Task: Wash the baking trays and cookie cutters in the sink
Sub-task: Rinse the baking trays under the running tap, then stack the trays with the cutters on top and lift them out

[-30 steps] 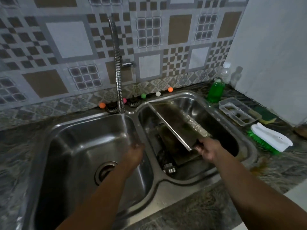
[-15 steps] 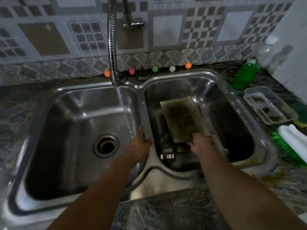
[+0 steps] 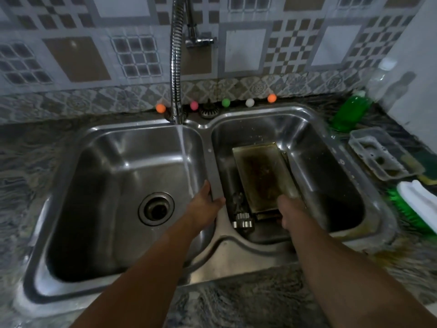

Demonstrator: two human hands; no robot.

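Note:
A dirty rectangular baking tray lies in the right basin of a steel double sink, stacked on other trays. My right hand grips its near end, fingers curled under the edge. Metal cookie cutters sit on the basin floor just left of the tray. My left hand rests on the divider between the basins, thumb over the ridge. A tap runs water into the left basin.
A green soap bottle, a clear plastic soap dish, a sponge and a white-and-green scrub brush stand on the right counter. Small coloured balls line the back rim. The left basin holds only a drain.
The tray, held tilted up a second ago, now lies flat in the right basin. My left hand moved from under the water stream to the divider. The camera has tipped downward.

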